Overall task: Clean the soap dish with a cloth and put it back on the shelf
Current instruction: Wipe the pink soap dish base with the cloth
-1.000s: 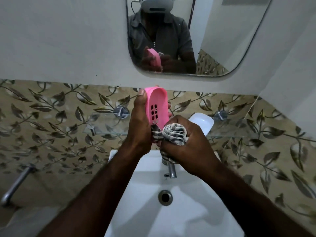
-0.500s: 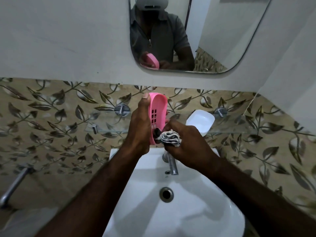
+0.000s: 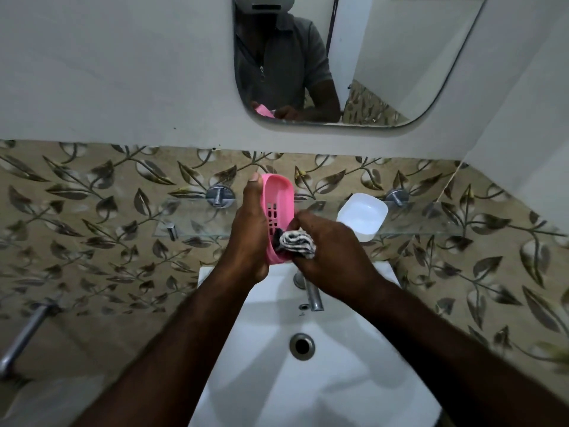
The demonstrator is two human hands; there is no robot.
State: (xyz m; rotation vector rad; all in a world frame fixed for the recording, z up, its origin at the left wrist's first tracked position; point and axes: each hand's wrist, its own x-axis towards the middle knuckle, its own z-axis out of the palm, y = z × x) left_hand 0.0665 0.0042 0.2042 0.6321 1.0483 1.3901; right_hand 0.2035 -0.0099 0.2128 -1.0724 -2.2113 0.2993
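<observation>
Since a second ago, the wadded cloth (image 3: 297, 244) has been pushed from the outside of the pink soap dish (image 3: 277, 217) into its hollow lower end, and the dish has been turned so its open side faces more to the right.

At the far left, about nine o'clock, a metal bar (image 3: 21, 337) is fixed to the leaf-patterned tiles. Toward the centre, the left hand (image 3: 251, 232) is seen wrapped around the back of the dish, thumb near its top rim, holding it upright on end above the white basin (image 3: 277, 380). Just to its right, the right hand (image 3: 326, 251) is closed around the striped cloth, which is pressed into the dish below the drain slots. Behind both hands, at twelve o'clock, the glass shelf (image 3: 191, 217) is mounted on the wall; at two o'clock a white tray (image 3: 361, 215) rests on it.

The wiping step appears to be under way. It would be done well if the dish were gripped firmly while the cloth is worked along the inner corners and across the slots, where residue tends to collect.
</observation>
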